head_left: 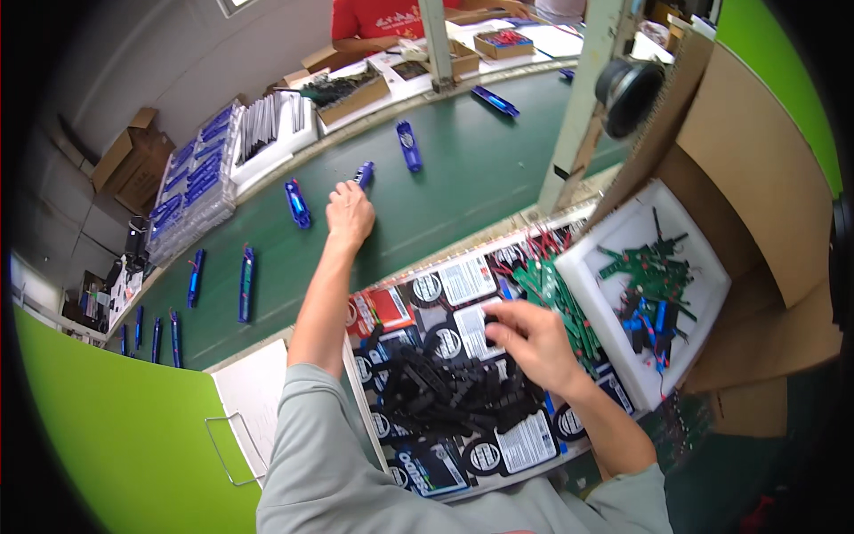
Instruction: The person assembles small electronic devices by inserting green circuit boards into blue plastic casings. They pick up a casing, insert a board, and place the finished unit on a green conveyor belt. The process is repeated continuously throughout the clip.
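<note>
My left hand [350,214] reaches out over the green conveyor belt [329,267]. Its fingers are closed on the near end of a slim blue casing [364,173] and hide that end. Over the worktable, my right hand [538,345] pinches a small black part [490,327] between thumb and fingers; most of it is hidden. Just below that hand lies a heap of black plastic parts [445,392] on a table top covered with printed sheets. Beside it, to the right, are green circuit boards [556,298] with red wires.
More blue casings [408,146] lie spaced along the belt. A white foam tray [614,347] of green boards leans inside an open carton [756,178] at right. A post [578,125] rises beyond the worktable. A person in a red shirt [382,20] is across the belt.
</note>
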A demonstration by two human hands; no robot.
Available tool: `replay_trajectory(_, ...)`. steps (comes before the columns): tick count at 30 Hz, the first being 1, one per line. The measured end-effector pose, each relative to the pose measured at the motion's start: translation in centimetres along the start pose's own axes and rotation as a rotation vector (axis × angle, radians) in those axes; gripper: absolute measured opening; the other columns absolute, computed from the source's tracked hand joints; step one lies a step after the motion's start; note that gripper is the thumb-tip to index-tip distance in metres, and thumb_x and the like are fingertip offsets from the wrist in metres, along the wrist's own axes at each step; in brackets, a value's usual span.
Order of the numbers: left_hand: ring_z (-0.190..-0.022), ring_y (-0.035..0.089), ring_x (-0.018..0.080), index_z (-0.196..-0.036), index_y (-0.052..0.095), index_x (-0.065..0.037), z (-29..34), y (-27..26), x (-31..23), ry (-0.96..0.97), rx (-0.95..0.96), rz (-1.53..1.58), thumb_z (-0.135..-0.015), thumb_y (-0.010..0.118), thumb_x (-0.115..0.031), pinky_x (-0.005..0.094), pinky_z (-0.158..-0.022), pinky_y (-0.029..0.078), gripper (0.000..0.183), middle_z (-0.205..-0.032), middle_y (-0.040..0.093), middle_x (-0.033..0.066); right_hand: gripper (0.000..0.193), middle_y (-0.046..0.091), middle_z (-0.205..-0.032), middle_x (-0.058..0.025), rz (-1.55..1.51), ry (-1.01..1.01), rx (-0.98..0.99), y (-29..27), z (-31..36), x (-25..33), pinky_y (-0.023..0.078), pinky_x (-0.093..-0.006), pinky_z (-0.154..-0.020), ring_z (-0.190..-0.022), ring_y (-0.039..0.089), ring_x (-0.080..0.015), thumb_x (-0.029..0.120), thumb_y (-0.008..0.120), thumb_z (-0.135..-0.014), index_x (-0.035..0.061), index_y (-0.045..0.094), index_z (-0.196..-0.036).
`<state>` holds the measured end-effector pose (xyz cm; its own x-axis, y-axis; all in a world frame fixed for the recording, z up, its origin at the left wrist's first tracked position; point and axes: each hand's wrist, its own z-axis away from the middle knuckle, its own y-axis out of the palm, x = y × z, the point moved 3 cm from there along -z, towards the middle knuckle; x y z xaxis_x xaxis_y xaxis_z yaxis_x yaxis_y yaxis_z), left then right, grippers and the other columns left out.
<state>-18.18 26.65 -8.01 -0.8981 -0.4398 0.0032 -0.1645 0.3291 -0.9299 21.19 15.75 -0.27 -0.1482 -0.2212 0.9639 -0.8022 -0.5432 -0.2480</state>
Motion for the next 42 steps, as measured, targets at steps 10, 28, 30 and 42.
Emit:
replay_trajectory(10, -0.063, 0.06, 0.0102, -0.132, 0.054, -0.002, 10.2, -8.5, 0.2, -0.162, 0.175, 1.225, -0.102, 0.052, -0.01, 0.027, -0.055, 0.049, 0.031, -0.091, 0.067, 0.0075, 0.023, 0.068, -0.096, -0.0068, -0.237, -0.066, -0.096, -1.0, -0.7, -0.3, 0.051, -0.0224, -0.065, -0.078, 0.068, -0.0097, -0.001, 0.067, -0.092, -0.0022, 0.067, -0.115)
replay_trajectory(28, -0.069, 0.065, 0.006, -0.115, 0.066, 0.003, 23.9, -17.4, -11.1, -0.229, 0.34, 1.699, -0.098, 0.066, -0.012, 0.0214, -0.057, 0.052, 0.023, -0.086, 0.07, 0.0029, 0.025, 0.055, -0.097, -0.0081, 0.652, -0.529, -0.483, 3.3, -0.1, 6.9, 0.038, -0.0426, -0.081, -0.096, 0.055, -0.0272, 0.01, 0.079, -0.074, 0.0071, 0.064, -0.094)
replay_trajectory(30, -0.065, 0.062, 0.0051, -0.106, 0.07, 0.004, 23.8, -17.5, -10.8, -0.143, 0.19, 1.504, -0.097, 0.068, -0.012, 0.0205, -0.055, 0.049, 0.019, -0.081, 0.07, 0.0027, 0.045, 0.055, -0.107, -0.0107, 0.575, -0.484, -0.518, 3.2, 0.0, 6.5, 0.037, -0.0441, -0.087, -0.104, 0.053, -0.0301, 0.011, 0.081, -0.072, 0.0065, 0.057, -0.11)
replay_trajectory(42, -0.059, 0.061, 0.0157, -0.104, 0.068, 0.004, 23.7, -18.9, -11.5, 0.113, -0.049, 1.19, -0.089, 0.068, 0.0, 0.0298, -0.056, 0.046, 0.016, -0.07, 0.065, 0.0115, 0.024, 0.07, -0.083, -0.0079, 0.139, -0.197, -0.113, -0.6, -0.2, 5.6, 0.053, -0.0303, -0.069, -0.075, 0.066, -0.013, 0.016, 0.079, -0.084, 0.0, 0.069, -0.099)
